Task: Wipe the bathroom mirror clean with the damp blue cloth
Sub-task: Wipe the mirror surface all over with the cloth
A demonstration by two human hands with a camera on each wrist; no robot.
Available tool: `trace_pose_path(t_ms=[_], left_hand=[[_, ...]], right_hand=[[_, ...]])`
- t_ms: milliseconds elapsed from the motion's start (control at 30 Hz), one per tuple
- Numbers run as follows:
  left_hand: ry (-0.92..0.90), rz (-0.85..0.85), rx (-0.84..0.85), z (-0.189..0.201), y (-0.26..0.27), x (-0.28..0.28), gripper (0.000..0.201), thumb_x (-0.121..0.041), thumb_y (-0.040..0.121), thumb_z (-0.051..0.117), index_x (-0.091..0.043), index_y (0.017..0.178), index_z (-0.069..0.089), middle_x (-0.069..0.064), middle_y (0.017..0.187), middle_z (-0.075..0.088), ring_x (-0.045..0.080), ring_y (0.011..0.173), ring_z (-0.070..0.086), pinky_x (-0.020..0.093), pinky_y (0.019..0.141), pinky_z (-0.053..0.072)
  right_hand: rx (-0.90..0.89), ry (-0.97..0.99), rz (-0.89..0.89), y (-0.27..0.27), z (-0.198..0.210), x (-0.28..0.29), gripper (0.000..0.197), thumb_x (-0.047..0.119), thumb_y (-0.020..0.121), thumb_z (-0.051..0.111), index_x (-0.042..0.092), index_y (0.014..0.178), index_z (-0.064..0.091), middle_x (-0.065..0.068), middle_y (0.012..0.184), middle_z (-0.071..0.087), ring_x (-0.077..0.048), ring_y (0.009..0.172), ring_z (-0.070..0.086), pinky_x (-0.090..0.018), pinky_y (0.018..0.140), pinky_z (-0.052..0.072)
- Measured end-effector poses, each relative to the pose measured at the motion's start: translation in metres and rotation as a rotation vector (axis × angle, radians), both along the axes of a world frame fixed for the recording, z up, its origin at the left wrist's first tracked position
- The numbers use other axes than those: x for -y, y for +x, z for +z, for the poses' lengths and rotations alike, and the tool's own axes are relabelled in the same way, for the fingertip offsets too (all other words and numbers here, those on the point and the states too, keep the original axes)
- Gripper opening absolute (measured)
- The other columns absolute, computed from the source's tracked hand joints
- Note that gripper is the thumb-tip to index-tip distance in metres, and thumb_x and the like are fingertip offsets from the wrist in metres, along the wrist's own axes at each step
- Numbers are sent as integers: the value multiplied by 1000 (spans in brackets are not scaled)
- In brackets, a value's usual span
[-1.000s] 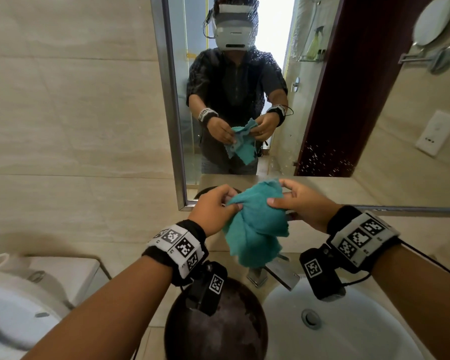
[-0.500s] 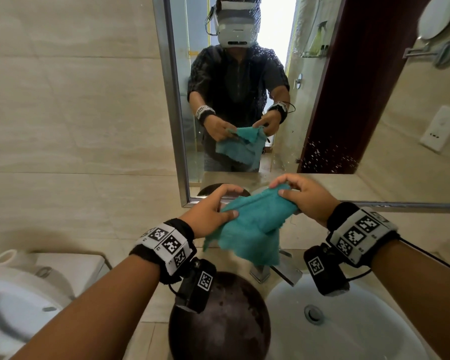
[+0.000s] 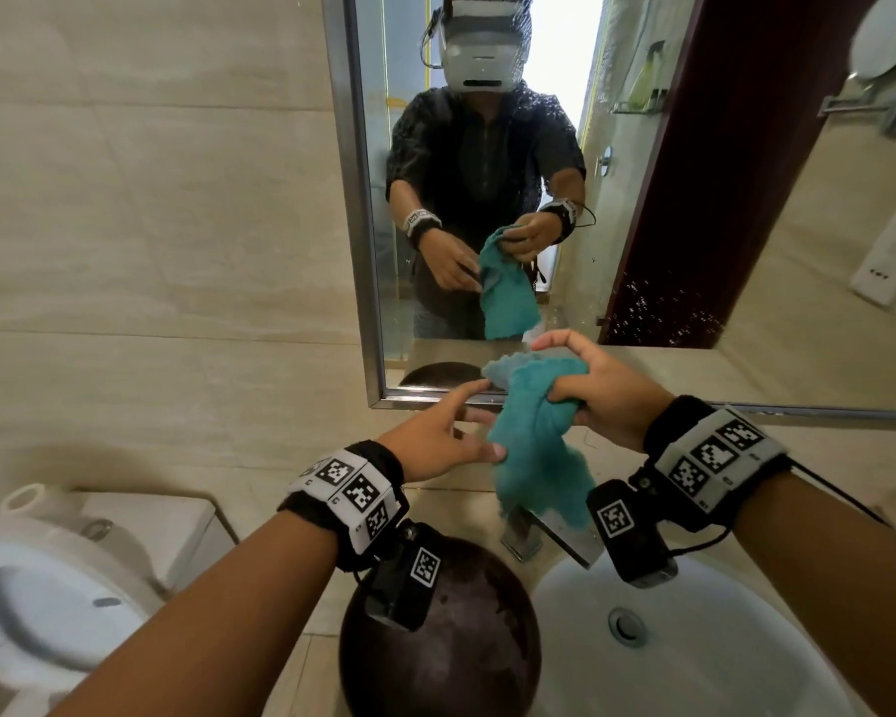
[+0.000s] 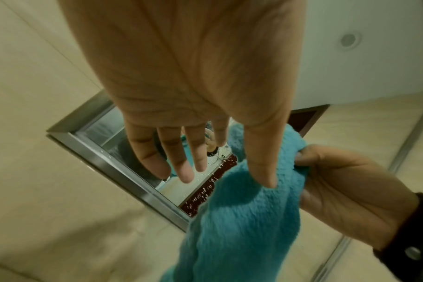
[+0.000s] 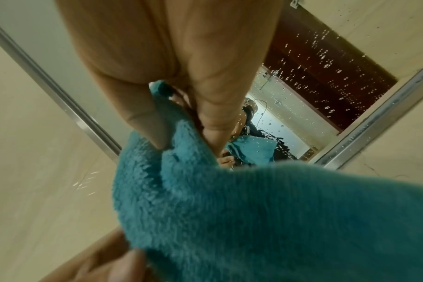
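Note:
The blue cloth (image 3: 534,447) hangs bunched from my right hand (image 3: 549,372), which grips its upper part just in front of the mirror's lower edge. My left hand (image 3: 479,419) is beside it on the left, fingers straight and spread, the thumb tip touching the cloth. The left wrist view shows the left hand (image 4: 227,177) with its thumb on the cloth (image 4: 242,219). In the right wrist view the right hand (image 5: 186,141) pinches the cloth (image 5: 254,219). The steel-framed mirror (image 3: 746,173) carries water droplets (image 5: 326,66) and reflects me.
Below the hands are a white sink (image 3: 746,664) and a chrome tap (image 3: 549,535). A dark round object (image 3: 446,664) sits left of the sink, and a white toilet (image 3: 47,613) at far left. Beige tiled wall (image 3: 151,225) lies left of the mirror.
My left hand has let go of the cloth and straightened its fingers, only the thumb still touching. The right hand has gathered the cloth, which now hangs from it alone.

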State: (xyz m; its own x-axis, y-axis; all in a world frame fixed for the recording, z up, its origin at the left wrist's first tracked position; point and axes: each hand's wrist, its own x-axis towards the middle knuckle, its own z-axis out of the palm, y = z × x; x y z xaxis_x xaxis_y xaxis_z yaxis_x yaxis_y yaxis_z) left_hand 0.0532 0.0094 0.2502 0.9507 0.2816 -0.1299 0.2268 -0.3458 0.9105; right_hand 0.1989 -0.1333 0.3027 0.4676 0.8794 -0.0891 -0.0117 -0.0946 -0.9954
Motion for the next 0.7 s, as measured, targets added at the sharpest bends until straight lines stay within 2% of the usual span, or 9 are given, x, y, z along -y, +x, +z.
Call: trace_pose_path(t_ms=[67,167,233,333,400,467,567,667,700], left_hand=[[-128,-17,27,1,6,6,85,-34,74,76,-34,143,27,-8,136,47,9,112,57,35,101,45],[-272,20,106,3,11,10,60,-13,82,70,-23,132,39,-3,127,55,7,109,58,28,95,49],[-299,54,147,5,11,11,43,-8,84,66,-19,119,44,0,112,64,5,97,64,18,79,52],[-336,113,226,4,13,11,28,-4,88,60,-15,105,40,8,96,66,17,88,66,23,74,55],[-286,176,259,4,12,11,25,-7,92,56,-14,105,36,10,89,63,19,82,65,28,71,55],[-213,229,272,4,12,10,26,-12,95,52,-18,109,32,12,89,62,20,77,65,27,64,55],[-176,261,296,4,12,10,25,-17,96,50,-21,112,31,15,94,60,21,73,64,26,58,53],[-179,247,341,4,14,10,7,-17,97,48,-17,103,44,17,104,59,23,80,64,35,65,56],[-177,247,355,5,14,9,3,-18,97,48,-16,99,48,17,106,58,24,84,63,38,69,55]], right_hand=[[-17,4,13,-1,0,-2,37,-14,87,44,14,110,50,-13,113,56,-26,99,60,-41,82,54],[-73,57,16,3,-2,-1,31,-11,89,45,10,111,53,-10,108,64,-19,96,65,-28,76,56],[-53,75,-11,6,-4,-1,27,-8,91,46,8,111,53,-10,108,65,-19,97,65,-28,77,56],[97,17,-42,7,-5,-1,16,3,95,44,12,106,50,-11,109,63,-22,97,65,-31,69,57],[258,-71,-67,6,-6,-3,12,12,98,41,14,109,45,-11,108,59,-22,88,65,-32,58,56],[335,-122,-122,8,-9,-5,16,17,99,39,17,115,40,-15,112,53,-25,83,64,-35,54,56],[204,-146,-145,8,-10,-7,36,22,96,47,29,129,34,-15,128,43,-27,90,61,-36,57,57],[35,-189,68,8,-12,-7,94,9,78,69,48,141,11,-12,127,48,-30,97,64,-40,66,57],[48,-210,122,9,-14,-6,103,1,74,69,49,141,8,-12,123,52,-30,97,65,-41,68,57]])
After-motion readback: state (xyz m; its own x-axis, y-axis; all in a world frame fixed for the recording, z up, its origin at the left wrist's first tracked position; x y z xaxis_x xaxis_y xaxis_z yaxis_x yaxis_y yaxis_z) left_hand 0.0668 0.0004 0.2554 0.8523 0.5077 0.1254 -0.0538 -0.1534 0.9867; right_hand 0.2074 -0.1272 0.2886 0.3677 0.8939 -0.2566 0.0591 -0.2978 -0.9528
